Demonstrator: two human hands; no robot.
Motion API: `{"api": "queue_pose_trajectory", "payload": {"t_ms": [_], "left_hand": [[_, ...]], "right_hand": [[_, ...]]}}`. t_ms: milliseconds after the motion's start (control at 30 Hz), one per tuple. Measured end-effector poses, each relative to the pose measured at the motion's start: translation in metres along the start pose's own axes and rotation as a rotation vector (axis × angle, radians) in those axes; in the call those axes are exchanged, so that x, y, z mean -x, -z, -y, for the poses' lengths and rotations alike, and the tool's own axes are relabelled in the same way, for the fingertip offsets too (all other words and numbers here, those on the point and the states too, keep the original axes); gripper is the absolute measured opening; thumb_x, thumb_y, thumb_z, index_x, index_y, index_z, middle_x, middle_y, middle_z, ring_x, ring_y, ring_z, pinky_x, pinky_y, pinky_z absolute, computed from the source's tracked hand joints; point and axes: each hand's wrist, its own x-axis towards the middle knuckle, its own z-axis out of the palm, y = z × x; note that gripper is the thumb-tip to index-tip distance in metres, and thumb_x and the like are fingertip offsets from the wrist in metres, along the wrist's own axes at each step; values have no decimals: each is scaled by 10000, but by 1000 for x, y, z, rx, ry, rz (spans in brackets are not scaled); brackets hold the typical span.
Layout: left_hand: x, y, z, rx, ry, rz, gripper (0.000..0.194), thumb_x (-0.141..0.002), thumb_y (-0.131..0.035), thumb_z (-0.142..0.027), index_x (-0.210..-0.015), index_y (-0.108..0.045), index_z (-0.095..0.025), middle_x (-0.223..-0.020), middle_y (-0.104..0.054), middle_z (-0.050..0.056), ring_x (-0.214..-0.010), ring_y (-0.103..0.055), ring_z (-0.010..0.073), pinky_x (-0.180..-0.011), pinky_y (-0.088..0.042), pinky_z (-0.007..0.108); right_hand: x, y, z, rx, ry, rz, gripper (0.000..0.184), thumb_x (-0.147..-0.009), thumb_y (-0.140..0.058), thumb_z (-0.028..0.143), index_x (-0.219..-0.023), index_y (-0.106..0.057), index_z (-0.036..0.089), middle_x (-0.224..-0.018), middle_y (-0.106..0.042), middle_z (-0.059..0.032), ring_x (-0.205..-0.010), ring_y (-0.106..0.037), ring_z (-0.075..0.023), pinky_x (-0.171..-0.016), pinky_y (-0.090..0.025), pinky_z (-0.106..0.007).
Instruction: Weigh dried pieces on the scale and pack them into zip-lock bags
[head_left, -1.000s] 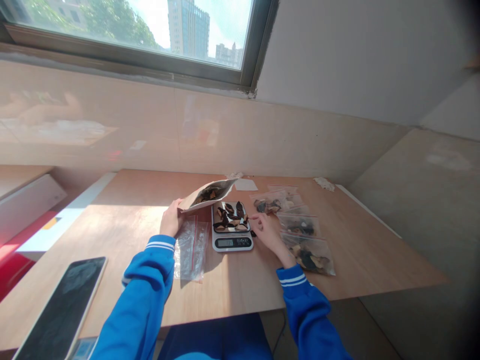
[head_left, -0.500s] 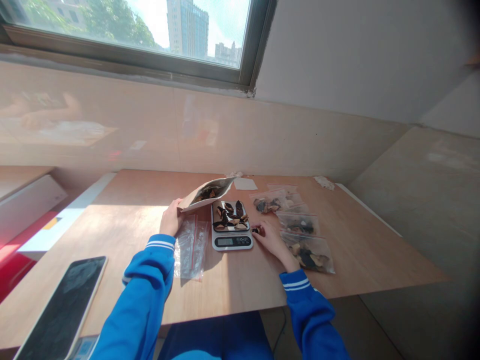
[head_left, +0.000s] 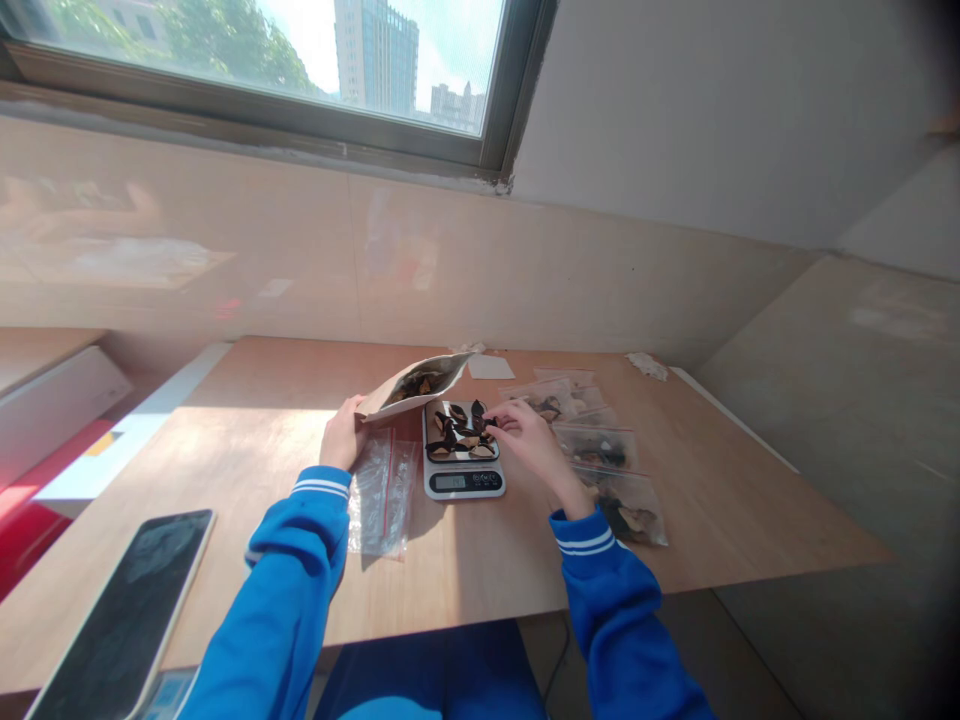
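My left hand (head_left: 343, 435) grips the edge of an open paper bag (head_left: 375, 402), tilted, with dark dried pieces inside. A small digital kitchen scale (head_left: 466, 484) stands just right of it. Dark and tan dried pieces that look like black fungus (head_left: 448, 432) lie scattered on its pan. My right hand (head_left: 521, 432) is at the right edge of the pan, thumb and fingers pinched on a dark piece of dried fungus (head_left: 490, 423). Whether that piece touches the pan I cannot tell. The digits on the display are too small to read surely.
Clear zip bags (head_left: 379, 500) lie flat left of the scale. Several filled zip bags (head_left: 626, 505) are to the right. A smartphone (head_left: 124, 620) rests at the near left. A white card (head_left: 491, 368) and a crumpled tissue (head_left: 647, 366) lie toward the back.
My right hand has moved up and left, from beside the scale to over the pan's right edge. My left hand and the paper bag have stayed in place.
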Motion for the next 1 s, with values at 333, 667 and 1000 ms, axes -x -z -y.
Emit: {"api": "queue_pose_trajectory", "payload": {"t_ms": [333, 667, 1000], "left_hand": [[0, 2, -2, 11, 4, 9, 363, -833, -499, -273, -1179, -569, -186, -1210, -648, 115, -1093, -624, 277, -952, -475, 400], [0, 1, -3, 18, 25, 12, 340, -846, -508, -300, -1157, -591, -190, -1197, -660, 110, -1073, -631, 273, -934, -481, 393], [0, 3, -4, 16, 12, 7, 358, -846, -499, -307, -1176, -585, -197, -1185, -661, 101, -1069, -632, 269, -933, -481, 390]], "right_hand": [[-49, -60, 24, 52, 101, 205, 165, -808, -686, 125, -956, -713, 192, -977, -712, -43, -838, -656, -169, -768, -501, -286], [-45, -56, 14, 266, 180, 184, 142, -850, -647, 141, -961, -706, 207, -1005, -695, -64, -1015, -601, -220, -912, -459, -372], [-40, -19, 57, 82, 240, -87, 185, -931, -450, 178, -953, -632, 204, -974, -624, -54, -967, -586, -195, -876, -461, -323]]}}
